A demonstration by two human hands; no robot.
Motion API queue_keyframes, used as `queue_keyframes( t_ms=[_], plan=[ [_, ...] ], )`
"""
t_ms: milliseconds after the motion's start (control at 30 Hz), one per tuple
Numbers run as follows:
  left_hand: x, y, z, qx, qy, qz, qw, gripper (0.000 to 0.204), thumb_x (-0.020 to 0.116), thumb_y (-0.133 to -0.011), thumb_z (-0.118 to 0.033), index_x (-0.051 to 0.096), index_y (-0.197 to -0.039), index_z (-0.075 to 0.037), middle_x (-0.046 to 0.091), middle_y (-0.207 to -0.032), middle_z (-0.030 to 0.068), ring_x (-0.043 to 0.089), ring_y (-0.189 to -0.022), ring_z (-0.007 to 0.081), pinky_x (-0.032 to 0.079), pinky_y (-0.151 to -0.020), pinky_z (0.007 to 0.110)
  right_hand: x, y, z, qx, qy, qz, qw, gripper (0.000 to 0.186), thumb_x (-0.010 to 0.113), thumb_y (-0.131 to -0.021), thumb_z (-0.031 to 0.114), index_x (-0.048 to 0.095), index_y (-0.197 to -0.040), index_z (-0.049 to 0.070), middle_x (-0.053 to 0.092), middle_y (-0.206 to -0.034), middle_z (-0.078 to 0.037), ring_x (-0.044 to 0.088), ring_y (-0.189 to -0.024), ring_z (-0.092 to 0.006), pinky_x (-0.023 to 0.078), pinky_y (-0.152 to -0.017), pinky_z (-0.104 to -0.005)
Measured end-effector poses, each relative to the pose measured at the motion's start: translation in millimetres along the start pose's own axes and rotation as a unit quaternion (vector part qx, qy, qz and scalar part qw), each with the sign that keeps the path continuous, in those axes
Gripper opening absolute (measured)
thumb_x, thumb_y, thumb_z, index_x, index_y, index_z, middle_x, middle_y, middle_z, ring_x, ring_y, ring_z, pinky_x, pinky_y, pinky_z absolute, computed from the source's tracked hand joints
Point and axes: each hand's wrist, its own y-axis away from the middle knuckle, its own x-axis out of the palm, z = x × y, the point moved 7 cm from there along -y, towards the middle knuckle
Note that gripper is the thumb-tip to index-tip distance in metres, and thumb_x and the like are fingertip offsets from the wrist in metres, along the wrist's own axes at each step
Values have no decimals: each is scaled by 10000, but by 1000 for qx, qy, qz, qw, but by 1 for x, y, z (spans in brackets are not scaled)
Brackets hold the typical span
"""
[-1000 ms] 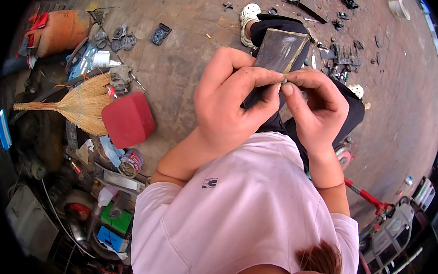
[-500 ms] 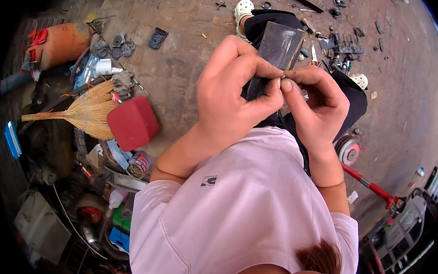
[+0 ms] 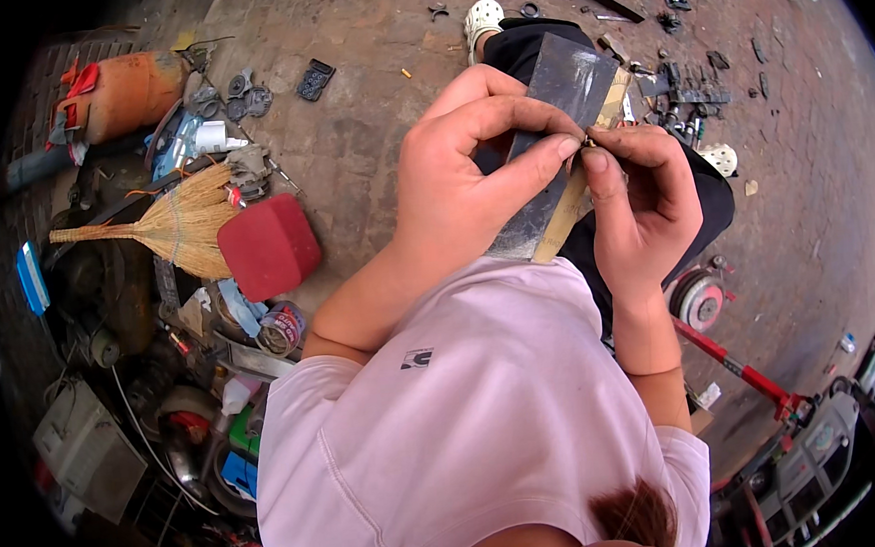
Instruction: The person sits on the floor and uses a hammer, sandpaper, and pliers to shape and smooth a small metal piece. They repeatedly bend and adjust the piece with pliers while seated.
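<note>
My left hand point(image 3: 476, 161) and my right hand point(image 3: 648, 195) meet fingertip to fingertip above my lap. Both are closed in a pinch on a tiny brass-coloured piece point(image 3: 590, 143), mostly covered by the fingers and too small to name. Beneath the hands, across my thighs, lies a flat dark grey rectangular sheet point(image 3: 574, 75) with pale scuff marks. Along its right edge shows a tan strip point(image 3: 562, 228) with faint print, perhaps the back of sandpaper.
On the floor to the left are a straw broom point(image 3: 169, 225), a red plastic lid-like block point(image 3: 269, 247), an orange gas cylinder point(image 3: 136, 91) and a tin can point(image 3: 283, 328). Far right, tools and dark parts point(image 3: 697, 97) lie scattered. A red jack handle point(image 3: 733, 361) runs at near right.
Both hands have shifted slightly right, still pinched together. The dark sheet has turned or slid, and its tan edge is now exposed. The tiny piece shows more clearly.
</note>
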Motion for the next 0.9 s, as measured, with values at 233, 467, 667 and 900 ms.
queue_keyframes(
  t_ms=[233,467,667,900],
  plan=[
    [9,-2,-2,-1,19,11,1000,156,711,-817,53,723,-973,47,569,-959,57,570,-871,113,466,-722,227,-11,6,-8,40,-47,-17,998,142,716,-835,-51,634,-950,-39,643,-916,-85,589,-814,-125,480,-740,-235],
    [20,-3,-2,50,21,-1,999,157,782,-751,-56,742,-901,-31,571,-855,32,568,-801,154,463,-696,284,-25,11,-18,54,-46,-52,996,110,661,-900,-4,585,-979,-14,589,-995,-85,550,-906,-137,444,-818,-240],
    [18,-2,-13,192,-118,-93,970,120,754,-703,-92,680,-789,-52,556,-847,55,606,-741,237,500,-627,353,-24,0,-18,16,66,-16,998,268,655,-911,-8,594,-1166,-62,616,-1063,-113,589,-919,-176,490,-757,-267],
    [13,-4,-5,188,-97,-85,974,122,762,-710,-87,691,-801,-47,559,-846,62,609,-735,230,490,-608,330,-15,-11,7,-154,218,102,958,143,673,-876,-41,642,-1010,-77,633,-928,-143,577,-825,-229,480,-704,-303]
  ],
)
